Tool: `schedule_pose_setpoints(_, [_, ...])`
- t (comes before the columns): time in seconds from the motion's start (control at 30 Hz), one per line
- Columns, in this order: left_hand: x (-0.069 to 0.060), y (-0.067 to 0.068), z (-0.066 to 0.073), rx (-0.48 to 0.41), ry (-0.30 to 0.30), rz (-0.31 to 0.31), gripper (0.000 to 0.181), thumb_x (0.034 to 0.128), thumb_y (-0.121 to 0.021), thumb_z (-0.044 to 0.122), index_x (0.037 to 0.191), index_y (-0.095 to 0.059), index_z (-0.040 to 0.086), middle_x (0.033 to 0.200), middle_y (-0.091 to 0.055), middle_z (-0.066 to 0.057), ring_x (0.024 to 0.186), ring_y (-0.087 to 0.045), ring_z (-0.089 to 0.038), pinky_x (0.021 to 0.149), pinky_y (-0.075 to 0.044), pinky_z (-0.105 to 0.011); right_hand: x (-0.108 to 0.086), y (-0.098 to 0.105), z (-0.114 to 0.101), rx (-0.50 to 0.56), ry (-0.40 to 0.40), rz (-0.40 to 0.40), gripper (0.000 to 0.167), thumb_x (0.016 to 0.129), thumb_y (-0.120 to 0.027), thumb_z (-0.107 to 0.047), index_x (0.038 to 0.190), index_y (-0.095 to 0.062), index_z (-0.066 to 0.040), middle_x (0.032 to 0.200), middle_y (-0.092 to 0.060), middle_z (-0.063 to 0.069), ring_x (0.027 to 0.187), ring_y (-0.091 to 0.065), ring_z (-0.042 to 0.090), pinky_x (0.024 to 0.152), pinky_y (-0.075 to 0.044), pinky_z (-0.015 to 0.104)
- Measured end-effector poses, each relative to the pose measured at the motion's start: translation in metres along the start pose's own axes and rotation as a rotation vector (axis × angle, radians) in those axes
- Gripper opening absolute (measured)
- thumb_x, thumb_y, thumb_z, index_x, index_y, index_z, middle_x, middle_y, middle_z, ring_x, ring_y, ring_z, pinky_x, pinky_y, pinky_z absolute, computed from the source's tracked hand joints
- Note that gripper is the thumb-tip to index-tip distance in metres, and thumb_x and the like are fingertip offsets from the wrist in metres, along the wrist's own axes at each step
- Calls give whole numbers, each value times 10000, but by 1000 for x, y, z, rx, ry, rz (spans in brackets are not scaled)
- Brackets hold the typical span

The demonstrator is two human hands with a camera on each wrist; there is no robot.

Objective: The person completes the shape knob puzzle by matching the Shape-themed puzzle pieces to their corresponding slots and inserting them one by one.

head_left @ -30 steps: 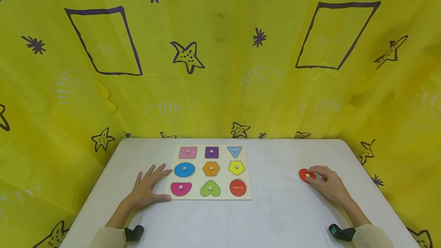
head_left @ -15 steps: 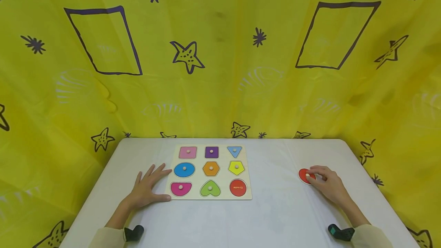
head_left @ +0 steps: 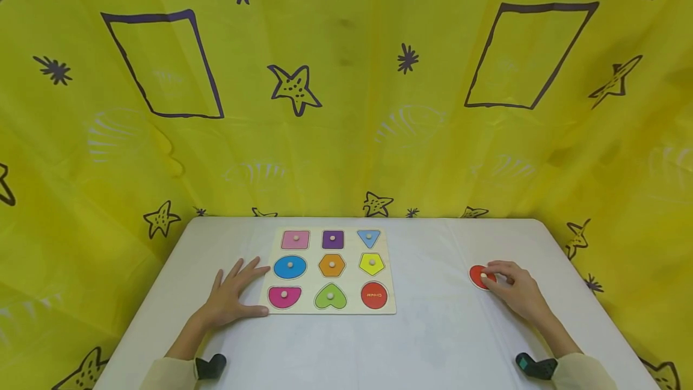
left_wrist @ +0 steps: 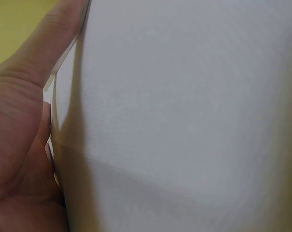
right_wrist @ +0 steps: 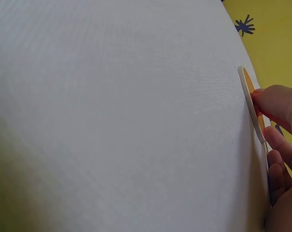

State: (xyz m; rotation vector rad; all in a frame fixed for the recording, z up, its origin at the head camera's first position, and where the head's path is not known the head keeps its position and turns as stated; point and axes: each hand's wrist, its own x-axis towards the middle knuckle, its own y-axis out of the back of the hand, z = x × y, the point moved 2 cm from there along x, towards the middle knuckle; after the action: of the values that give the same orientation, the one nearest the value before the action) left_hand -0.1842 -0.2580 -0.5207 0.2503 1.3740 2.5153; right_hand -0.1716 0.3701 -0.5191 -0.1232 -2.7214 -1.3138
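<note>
A wooden peg puzzle board [head_left: 352, 281] lies on the white table, holding several coloured shapes with small knobs. Its lower right circle recess [head_left: 374, 295] is red, bears printed lettering and has no knob. My left hand [head_left: 230, 297] rests at the board's left edge, fingers spread and straight, thumb at the near corner; the left wrist view shows the thumb [left_wrist: 44, 43] along the edge. Well to the right, my right hand [head_left: 517, 290] pinches the knob of a red circle puzzle piece [head_left: 477, 277]. The right wrist view shows this piece [right_wrist: 252, 104] edge-on at the tabletop, under thumb and fingers.
The white table [head_left: 422, 342] ends at a yellow curtain [head_left: 346, 137] with dark star drawings, behind it and at both sides. A dark strapped device [head_left: 211, 367] sits at the left wrist, another dark device [head_left: 536, 367] at the right.
</note>
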Motion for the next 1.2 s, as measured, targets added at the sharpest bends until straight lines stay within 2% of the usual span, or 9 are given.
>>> schedule_pose_setpoints(0.33, [-1, 1, 3, -18, 2, -3, 911, 721, -873, 534, 1498, -539, 194, 1624, -366, -187, 1511, -125, -528, 1129, 60, -788, 0, 0, 2, 3, 18, 39, 251, 930, -784, -262, 1075, -784, -56, 1245, -660, 192, 1180, -570, 392, 839, -413, 93])
schedule_pose_setpoints(0.57, [0, 1, 2, -25, 9, -5, 914, 720, -875, 532, 1499, -539, 192, 1626, -362, -187, 1514, -116, -526, 1132, 71, -783, 0, -1, -1, -4, 22, 54, 211, 933, -780, -229, 1050, -780, -53, 1237, -667, 201, 1154, -582, 388, 829, -425, 123])
schedule_pose_setpoints(0.67, [-1, 1, 3, -25, 16, -8, 915, 716, -876, 536, 1499, -539, 201, 1626, -364, -186, 1513, -118, -526, 1130, 67, -786, 2, 1, -5, -10, 15, 46, 191, 937, -775, -211, 1048, -773, -56, 1239, -665, 206, 1129, -595, 385, 842, -480, 202])
schedule_pose_setpoints(0.77, [-1, 2, 3, -25, 19, -9, 915, 714, -877, 537, 1497, -541, 204, 1624, -366, -187, 1512, -119, -527, 1127, 64, -790, 4, 2, -9, 4, 16, 34, 181, 945, -763, -188, 1044, -759, -37, 1246, -650, 230, 1118, -598, 418, 909, -565, 400])
schedule_pose_setpoints(0.87, [-1, 2, 3, -26, 20, -10, 915, 715, -875, 540, 1499, -540, 205, 1626, -364, -185, 1514, -115, -526, 1128, 67, -789, 7, 2, -12, 11, 31, 37, 175, 950, -756, -173, 1034, -751, -19, 1260, -638, 241, 1130, -596, 449, 933, -551, 592])
schedule_pose_setpoints(0.93, [0, 2, 2, -28, 21, -11, 917, 717, -873, 541, 1501, -539, 205, 1629, -360, -183, 1516, -111, -524, 1130, 73, -785, 9, 3, -14, -2, 42, 43, 162, 948, -758, -167, 1033, -754, -29, 1270, -638, 224, 1140, -589, 432, 925, -569, 550])
schedule_pose_setpoints(1.0, [0, 2, 2, -28, 21, -11, 917, 716, -872, 544, 1502, -538, 209, 1630, -359, -181, 1517, -110, -522, 1131, 74, -784, 11, 3, -16, -11, 57, 52, 148, 942, -763, -165, 1027, -759, -45, 1265, -645, 204, 1128, -581, 399, 880, -583, 425])
schedule_pose_setpoints(1.1, [0, 1, 1, -24, 20, -9, 916, 717, -870, 548, 1502, -537, 214, 1631, -359, -177, 1517, -113, -521, 1130, 71, -785, 14, 3, -20, -17, 85, 68, 127, 926, -779, -158, 1014, -769, -67, 1234, -667, 174, 1092, -576, 343, 778, -533, 284])
schedule_pose_setpoints(1.2, [0, 0, 0, -19, 16, -8, 913, 718, -869, 551, 1501, -538, 217, 1630, -363, -176, 1515, -120, -522, 1128, 64, -790, 15, 1, -24, -6, 105, 75, 110, 915, -787, -144, 996, -772, -72, 1202, -676, 167, 1067, -575, 332, 749, -522, 270])
